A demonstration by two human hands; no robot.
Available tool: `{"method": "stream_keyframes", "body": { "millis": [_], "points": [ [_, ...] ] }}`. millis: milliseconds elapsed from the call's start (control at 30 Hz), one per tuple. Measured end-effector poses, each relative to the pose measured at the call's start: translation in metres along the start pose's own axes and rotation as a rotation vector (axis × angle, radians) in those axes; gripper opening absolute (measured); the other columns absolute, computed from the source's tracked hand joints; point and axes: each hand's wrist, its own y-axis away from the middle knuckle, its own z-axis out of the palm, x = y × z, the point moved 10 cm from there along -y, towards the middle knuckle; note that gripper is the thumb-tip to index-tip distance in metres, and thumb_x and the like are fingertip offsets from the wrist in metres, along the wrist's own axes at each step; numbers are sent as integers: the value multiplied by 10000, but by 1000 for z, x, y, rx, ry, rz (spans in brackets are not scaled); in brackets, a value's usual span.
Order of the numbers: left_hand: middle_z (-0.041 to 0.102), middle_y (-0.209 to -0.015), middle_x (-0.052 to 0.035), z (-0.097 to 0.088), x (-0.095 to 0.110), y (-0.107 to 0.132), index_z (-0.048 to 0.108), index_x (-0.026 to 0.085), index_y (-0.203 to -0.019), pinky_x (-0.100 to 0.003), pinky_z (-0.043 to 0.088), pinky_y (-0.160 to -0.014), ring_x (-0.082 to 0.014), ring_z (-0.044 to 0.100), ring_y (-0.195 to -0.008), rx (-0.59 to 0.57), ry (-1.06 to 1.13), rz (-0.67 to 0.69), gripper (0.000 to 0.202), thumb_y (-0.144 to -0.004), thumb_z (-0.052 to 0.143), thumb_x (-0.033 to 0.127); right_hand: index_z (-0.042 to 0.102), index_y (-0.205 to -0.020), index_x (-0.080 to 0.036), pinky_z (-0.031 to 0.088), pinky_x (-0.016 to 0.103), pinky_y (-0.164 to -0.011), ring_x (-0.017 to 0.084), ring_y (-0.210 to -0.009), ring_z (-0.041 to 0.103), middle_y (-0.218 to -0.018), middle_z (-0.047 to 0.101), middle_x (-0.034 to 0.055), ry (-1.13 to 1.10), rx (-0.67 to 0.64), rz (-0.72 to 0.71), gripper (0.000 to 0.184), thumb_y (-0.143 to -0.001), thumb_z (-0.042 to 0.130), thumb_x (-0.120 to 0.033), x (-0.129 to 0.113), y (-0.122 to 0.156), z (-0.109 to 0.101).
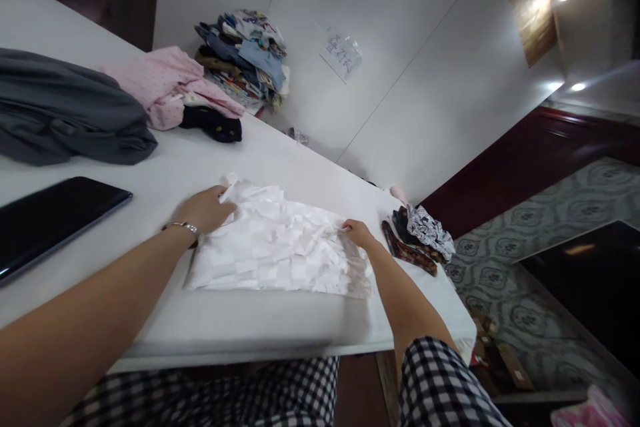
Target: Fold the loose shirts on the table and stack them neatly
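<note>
A white garment [285, 247] with a faint checked weave lies on the white-covered table in front of me, laid out as a wide, wrinkled rectangle. My left hand [213, 209], with a bracelet at its wrist, pinches the garment's upper left corner. At the upper right edge my right hand [357, 233] holds the cloth between thumb and fingers. What kind of garment it is cannot be made out.
A black phone-like slab [60, 217] lies at left on the table [240, 333]. Behind it are grey cloth [65, 110], pink clothing [160, 83] and a black item [213, 125]. Folded clothes [420, 237] sit at the right end; a tall clothes pile [245, 57] stands beyond the far edge.
</note>
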Motion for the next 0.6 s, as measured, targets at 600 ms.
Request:
{"method": "stream_keyframes", "body": {
  "millis": [600],
  "points": [
    [602,-1241,-169,0,-3,-3,496,129,-1296,-382,446,-868,-300,584,-1039,9,41,-4,587,-775,508,399,506,-1333,-268,199,493,-1132,241,-1392,295,-1457,429,60,-76,-81,-184,429,-913,450,-332,-97,31,36]
  ]
}}
